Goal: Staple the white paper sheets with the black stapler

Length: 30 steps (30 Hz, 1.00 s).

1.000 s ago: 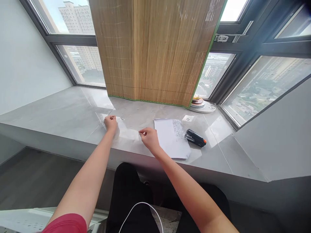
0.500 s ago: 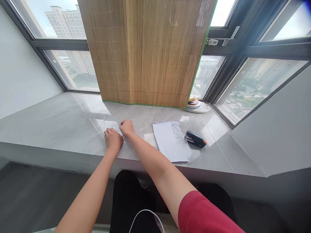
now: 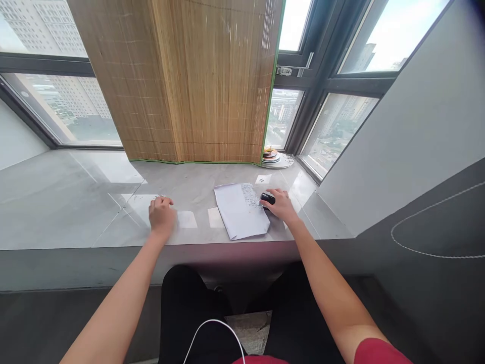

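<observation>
On the right, my right hand (image 3: pixel 281 204) is wrapped round a black stapler (image 3: pixel 268 198), which sits by the right edge of a stack of white paper (image 3: pixel 242 215). Small dark marks or print cover the paper's upper right corner. My left hand (image 3: pixel 162 218) rests low over the ledge to the left, slightly blurred, its fingers curled in. Whatever those fingers may hold is hidden. Tiny dark bits (image 3: pixel 162 195) show just beyond them, too small to name.
The grey stone window ledge (image 3: pixel 94 222) carries everything. A bamboo blind (image 3: pixel 197 91) hangs at its back. Stacked plates (image 3: pixel 272 155) stand in the far right corner, near a small white paper piece (image 3: pixel 262 179). A white cable (image 3: pixel 214 320) loops over my lap.
My right hand has left the spot beside my left hand, moved right and taken hold of the stapler. My left hand stays at the left of the ledge. The view has swung right.
</observation>
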### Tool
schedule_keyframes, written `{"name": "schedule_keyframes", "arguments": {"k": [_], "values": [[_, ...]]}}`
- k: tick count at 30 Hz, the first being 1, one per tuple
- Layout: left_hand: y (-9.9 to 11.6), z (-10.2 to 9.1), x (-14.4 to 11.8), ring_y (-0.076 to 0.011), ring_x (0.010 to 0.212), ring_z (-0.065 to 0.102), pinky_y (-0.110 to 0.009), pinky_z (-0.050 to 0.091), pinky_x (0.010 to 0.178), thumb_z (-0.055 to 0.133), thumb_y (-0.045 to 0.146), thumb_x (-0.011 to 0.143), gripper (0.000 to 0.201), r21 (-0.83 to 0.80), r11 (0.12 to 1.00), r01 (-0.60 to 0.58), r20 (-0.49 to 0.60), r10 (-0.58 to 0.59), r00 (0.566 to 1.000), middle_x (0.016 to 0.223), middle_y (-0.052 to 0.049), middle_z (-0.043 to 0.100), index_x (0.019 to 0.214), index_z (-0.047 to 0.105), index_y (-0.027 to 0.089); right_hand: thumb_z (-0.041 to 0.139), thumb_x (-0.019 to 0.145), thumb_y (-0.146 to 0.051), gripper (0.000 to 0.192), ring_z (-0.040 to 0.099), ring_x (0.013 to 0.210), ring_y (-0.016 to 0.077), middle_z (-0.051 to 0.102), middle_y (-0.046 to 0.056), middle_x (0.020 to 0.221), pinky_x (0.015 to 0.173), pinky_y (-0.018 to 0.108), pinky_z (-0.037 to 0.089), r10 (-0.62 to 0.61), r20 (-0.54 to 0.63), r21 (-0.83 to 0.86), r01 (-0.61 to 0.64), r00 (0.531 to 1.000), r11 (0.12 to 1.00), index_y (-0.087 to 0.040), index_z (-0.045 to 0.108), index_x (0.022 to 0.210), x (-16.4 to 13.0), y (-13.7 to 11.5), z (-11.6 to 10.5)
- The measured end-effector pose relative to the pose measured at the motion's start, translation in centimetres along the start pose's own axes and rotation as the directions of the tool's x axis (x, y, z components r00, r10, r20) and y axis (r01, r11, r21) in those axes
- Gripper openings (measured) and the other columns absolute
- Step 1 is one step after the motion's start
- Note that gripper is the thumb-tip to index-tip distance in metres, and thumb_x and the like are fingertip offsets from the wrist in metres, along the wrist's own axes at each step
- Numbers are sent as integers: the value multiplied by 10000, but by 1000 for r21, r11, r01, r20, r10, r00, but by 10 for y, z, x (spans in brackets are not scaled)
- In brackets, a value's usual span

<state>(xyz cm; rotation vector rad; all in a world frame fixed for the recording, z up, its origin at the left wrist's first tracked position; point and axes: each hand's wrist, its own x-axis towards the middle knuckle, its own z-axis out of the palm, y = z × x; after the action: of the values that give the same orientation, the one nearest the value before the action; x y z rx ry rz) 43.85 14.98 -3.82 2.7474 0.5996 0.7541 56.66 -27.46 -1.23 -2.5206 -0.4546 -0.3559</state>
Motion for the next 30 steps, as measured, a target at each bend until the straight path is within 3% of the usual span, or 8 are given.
{"name": "schedule_keyframes", "arguments": {"k": [2,4,7,10,13,15,21,30], "values": [[46,10,-11,-235,1196,551,-377,444,1087,415,69,935,310,-112,981,-157,36,162,986,1258,-115,606,1102,659,165,731,890,-364,429,611,1133,291,713,95,1191,943,367,468,9,117,-29,-6,993,1000,-234,667,1293,-8,18,-2],[93,25,-25,-252,1342,499,-416,387,1172,471,233,1003,344,-272,879,-391,141,439,888,1500,-95,506,1305,637,225,710,896,-283,341,651,1048,266,737,73,1101,862,324,470,13,175,-47,-5,985,999,-242,675,1232,-13,23,-2],[139,43,-42,-331,1499,372,-581,259,1239,488,409,1023,420,-305,821,-482,349,568,746,1606,-58,452,1421,603,337,687,880,-204,210,671,980,272,740,88,1026,780,311,454,119,102,-134,-105,988,985,-218,691,1090,-19,23,-11],[146,50,-46,-360,1566,261,-677,134,1242,460,509,1033,476,-308,808,-502,432,589,683,1666,-29,387,1495,532,419,649,890,-176,177,656,1029,297,727,128,1053,777,323,448,228,-120,-173,-246,966,954,-186,674,1065,-23,11,-20],[137,50,-42,-329,1581,241,-684,109,1241,382,507,1064,469,-361,785,-504,437,620,652,1684,-1,358,1517,486,442,639,916,-220,171,653,986,266,725,111,1053,771,311,447,161,-121,-58,-169,980,984,-198,655,1085,-18,-19,-9],[132,51,-40,-303,1568,278,-647,149,1250,359,459,1075,453,-391,788,-476,409,612,677,1674,-20,373,1502,497,394,653,917,-251,134,649,951,248,724,90,1010,769,300,444,80,-19,22,-79,997,997,-211,652,1045,-11,-45,10],[131,62,-37,-255,1244,573,-446,459,1089,336,210,1033,307,-402,871,-282,190,381,905,1343,-155,576,1196,594,185,667,884,-195,86,605,1026,262,701,99,965,771,301,436,61,93,40,-65,994,997,-201,652,968,3,-80,55],[136,65,-44,-261,1114,557,-425,468,998,367,178,1021,316,-305,898,-317,173,380,909,1272,-139,545,1254,580,186,671,897,-302,84,633,927,230,708,53,922,754,293,440,88,9,27,-88,996,996,-226,656,928,-27,-2,16]]}}
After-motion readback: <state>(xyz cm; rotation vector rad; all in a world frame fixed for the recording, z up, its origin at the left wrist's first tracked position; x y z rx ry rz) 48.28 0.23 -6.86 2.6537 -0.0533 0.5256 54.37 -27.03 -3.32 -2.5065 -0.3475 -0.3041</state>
